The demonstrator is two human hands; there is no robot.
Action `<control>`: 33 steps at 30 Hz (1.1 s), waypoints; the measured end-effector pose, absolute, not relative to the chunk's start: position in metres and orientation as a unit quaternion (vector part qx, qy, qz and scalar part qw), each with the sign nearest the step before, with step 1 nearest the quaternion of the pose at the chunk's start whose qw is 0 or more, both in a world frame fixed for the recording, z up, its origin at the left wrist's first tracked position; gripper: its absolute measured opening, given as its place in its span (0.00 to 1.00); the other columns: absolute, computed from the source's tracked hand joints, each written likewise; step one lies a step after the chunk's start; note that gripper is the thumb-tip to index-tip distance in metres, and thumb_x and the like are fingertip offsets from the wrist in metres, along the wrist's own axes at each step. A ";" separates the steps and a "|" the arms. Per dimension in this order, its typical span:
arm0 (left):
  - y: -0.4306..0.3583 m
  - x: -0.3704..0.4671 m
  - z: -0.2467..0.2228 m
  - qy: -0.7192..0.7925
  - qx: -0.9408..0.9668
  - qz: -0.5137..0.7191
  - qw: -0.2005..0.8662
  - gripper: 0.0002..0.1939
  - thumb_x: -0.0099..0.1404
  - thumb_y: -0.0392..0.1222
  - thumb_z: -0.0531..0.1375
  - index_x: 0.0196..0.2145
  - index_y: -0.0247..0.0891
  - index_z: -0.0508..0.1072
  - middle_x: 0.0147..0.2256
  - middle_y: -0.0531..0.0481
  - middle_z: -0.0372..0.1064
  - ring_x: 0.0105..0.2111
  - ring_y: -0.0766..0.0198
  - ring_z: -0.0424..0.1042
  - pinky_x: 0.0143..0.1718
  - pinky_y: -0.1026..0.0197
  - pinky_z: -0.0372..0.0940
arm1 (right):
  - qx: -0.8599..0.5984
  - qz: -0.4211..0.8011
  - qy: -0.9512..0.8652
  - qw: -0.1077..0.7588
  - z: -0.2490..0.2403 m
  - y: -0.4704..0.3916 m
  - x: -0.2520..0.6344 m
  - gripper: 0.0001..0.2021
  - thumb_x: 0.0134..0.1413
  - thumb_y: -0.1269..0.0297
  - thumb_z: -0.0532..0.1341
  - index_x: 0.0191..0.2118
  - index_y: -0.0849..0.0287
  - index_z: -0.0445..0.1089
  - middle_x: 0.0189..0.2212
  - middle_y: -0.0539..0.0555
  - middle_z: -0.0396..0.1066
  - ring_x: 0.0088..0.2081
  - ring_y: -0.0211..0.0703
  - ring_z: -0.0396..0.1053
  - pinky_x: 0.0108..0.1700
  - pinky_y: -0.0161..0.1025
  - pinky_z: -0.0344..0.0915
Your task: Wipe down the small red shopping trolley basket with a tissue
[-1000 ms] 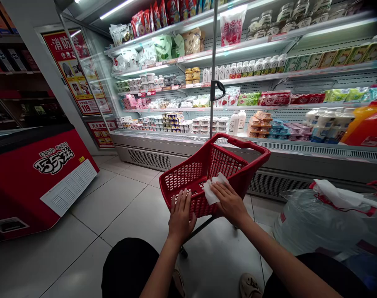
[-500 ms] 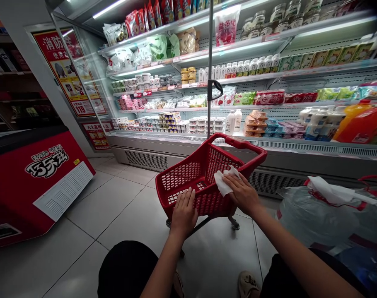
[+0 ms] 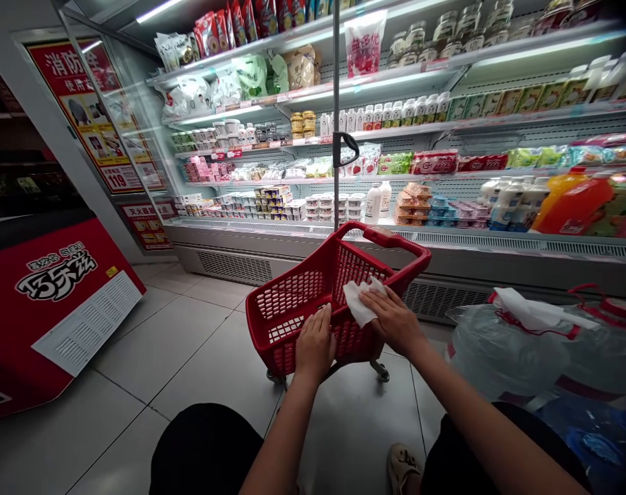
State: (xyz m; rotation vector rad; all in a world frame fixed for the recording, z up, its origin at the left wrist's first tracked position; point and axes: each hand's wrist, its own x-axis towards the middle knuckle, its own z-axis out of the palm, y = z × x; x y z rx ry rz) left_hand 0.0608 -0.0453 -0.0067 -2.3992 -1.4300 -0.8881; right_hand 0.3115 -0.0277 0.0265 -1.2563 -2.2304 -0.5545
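A red plastic shopping cart point(image 3: 292, 278) with latticed basket walls stands in front of me, its handle toward the far right. My left hand point(image 3: 316, 342) grips the near rim, fingers laid over the edge and pointing into the basket. Farther right along the same side, my right hand point(image 3: 393, 317) presses a crumpled white tissue point(image 3: 358, 302) against the rim below the handle. The tissue sticks out past the fingers to the left. My palms hide parts of the cart's near wall.
Behind the cart runs a lit refrigerated display case point(image 3: 303, 237) with a vertical door bar point(image 3: 336, 89). A red freezer point(image 3: 55, 309) stands left. Wrapped water jugs point(image 3: 509, 350) are close on my right, a white cloth point(image 3: 540, 309) over them. Pale floor tiles point(image 3: 199, 357) lie between.
My left hand has slid right along the rim, nearer the right hand. The right hand and tissue keep nearly the same place on the cart. The whole view has shifted slightly.
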 end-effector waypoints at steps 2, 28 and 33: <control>-0.048 0.058 -0.006 -0.479 -0.817 -0.303 0.104 0.40 0.69 0.33 0.53 0.75 0.40 0.46 0.68 0.45 0.62 0.67 0.55 0.63 0.69 0.47 0.59 | -0.480 -0.224 -0.806 0.263 0.033 -0.025 0.330 0.29 0.66 0.68 0.51 0.71 0.58 0.60 0.67 0.54 0.65 0.69 0.49 0.60 0.75 0.55 0.46; -0.050 0.090 -0.015 -0.488 -0.816 -0.276 0.140 0.49 0.62 0.31 0.55 0.76 0.36 0.37 0.75 0.41 0.42 0.72 0.51 0.53 0.71 0.45 0.54 | -0.525 -0.241 -0.773 0.263 0.036 0.004 0.372 0.26 0.68 0.67 0.48 0.69 0.62 0.63 0.68 0.59 0.64 0.69 0.50 0.60 0.74 0.53 0.49; -0.048 0.103 -0.017 -0.493 -0.814 -0.278 0.131 0.46 0.63 0.32 0.55 0.75 0.33 0.43 0.74 0.39 0.44 0.72 0.50 0.54 0.71 0.45 0.54 | -0.479 -0.200 -0.814 0.262 0.008 -0.018 0.312 0.28 0.66 0.70 0.51 0.70 0.65 0.60 0.70 0.60 0.60 0.71 0.49 0.57 0.74 0.53 0.49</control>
